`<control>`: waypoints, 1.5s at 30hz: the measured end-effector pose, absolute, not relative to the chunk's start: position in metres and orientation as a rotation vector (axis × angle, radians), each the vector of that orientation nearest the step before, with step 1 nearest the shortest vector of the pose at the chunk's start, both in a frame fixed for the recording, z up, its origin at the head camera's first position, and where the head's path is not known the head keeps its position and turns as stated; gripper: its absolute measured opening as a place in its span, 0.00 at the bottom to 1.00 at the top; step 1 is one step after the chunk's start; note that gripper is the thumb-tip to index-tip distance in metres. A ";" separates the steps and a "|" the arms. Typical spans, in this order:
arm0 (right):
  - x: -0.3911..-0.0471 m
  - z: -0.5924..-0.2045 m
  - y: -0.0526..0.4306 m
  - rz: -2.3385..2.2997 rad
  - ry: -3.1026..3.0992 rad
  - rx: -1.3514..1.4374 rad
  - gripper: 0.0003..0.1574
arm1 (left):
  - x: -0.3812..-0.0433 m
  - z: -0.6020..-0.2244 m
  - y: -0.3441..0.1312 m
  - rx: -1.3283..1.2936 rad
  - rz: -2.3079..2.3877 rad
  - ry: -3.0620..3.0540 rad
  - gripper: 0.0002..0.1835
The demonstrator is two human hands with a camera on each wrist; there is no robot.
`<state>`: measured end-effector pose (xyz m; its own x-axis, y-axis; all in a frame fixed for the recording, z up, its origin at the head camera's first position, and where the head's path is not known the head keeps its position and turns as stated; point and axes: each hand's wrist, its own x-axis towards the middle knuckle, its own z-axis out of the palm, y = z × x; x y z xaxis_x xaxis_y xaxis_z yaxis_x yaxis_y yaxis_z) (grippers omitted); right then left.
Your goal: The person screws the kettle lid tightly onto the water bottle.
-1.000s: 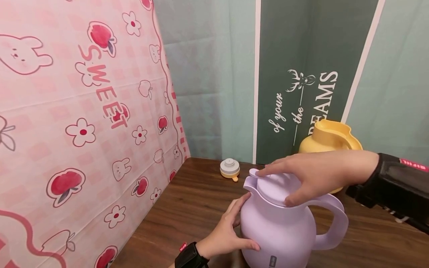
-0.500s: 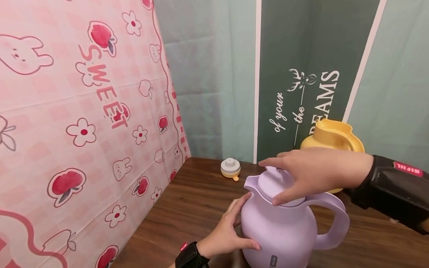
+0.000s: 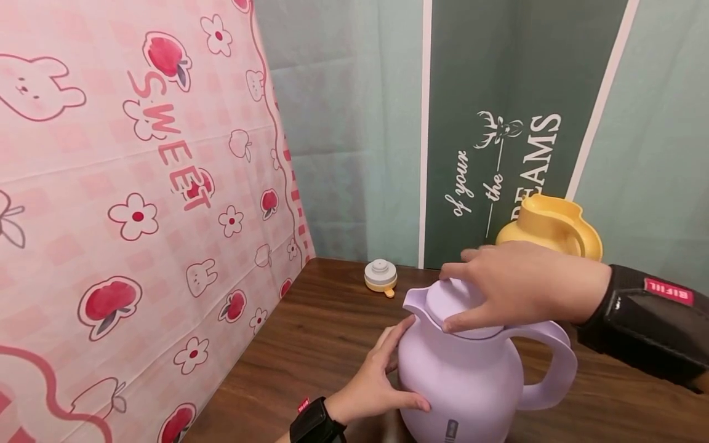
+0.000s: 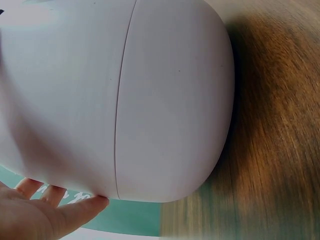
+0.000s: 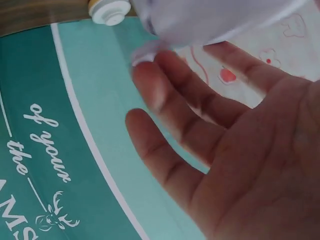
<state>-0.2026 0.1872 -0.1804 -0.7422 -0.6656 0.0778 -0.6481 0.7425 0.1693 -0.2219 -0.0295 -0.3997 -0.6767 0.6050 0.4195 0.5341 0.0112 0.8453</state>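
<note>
Backdrops: pink checked cloth (image 3: 183, 258) printed with apples and rabbits, left; mint and dark-green lettered cloth (image 3: 382, 135), behind.
Surface (image 3: 288, 357): dark brown wood-grain top, reaching back to both cloths.
Purple jug (image 3: 460, 381): pale purple, round-bellied, plastic-looking, on the near part of the surface. Long axis upright; spout (image 3: 416, 298) toward the left, loop handle (image 3: 566, 363) toward the right.
Yellow jug (image 3: 554, 223): bright yellow, plastic-looking, behind the purple one; lower part mostly hidden.
Right grip (image 3: 515, 283): bare right hand over the purple jug's mouth, partly spread. Thumb on the near edge, bent fingertips on the far edge, holding a round, pale purple plastic-looking lid (image 3: 451, 301).
Left grip (image 3: 379, 384): bare left hand, spread wide, thumb and fingers round the belly's left side, holding the jug.
Lid: in the jug's mouth, directly beneath the right grip, the nearer hand; the left sits lower, apart from it. Cannot tell how firmly it seats.
Stopper (image 3: 380, 275): small, round, pale grey over yellow, with yellow tab, near the back edge, well apart from both grips.
</note>
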 end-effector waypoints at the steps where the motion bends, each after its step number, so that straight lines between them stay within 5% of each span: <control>1: -0.202 -0.180 0.187 -0.196 -2.799 1.085 0.44 | -0.222 -0.400 -0.030 1.238 1.778 2.189 0.57; 10: -0.205 -0.171 0.190 0.033 -3.009 1.341 0.39 | -0.221 -0.400 -0.030 1.211 1.779 2.174 0.57; 23: -0.203 -0.180 0.183 -0.106 -2.864 1.113 0.36 | -0.222 -0.398 -0.028 1.238 1.774 2.184 0.57; 31: -0.207 -0.172 0.190 0.009 -3.071 1.252 0.49 | -0.217 -0.393 -0.029 1.231 1.785 2.151 0.57; 45: -0.207 -0.172 0.189 -0.042 -3.059 1.218 0.46 | -0.220 -0.398 -0.029 1.214 1.802 2.136 0.57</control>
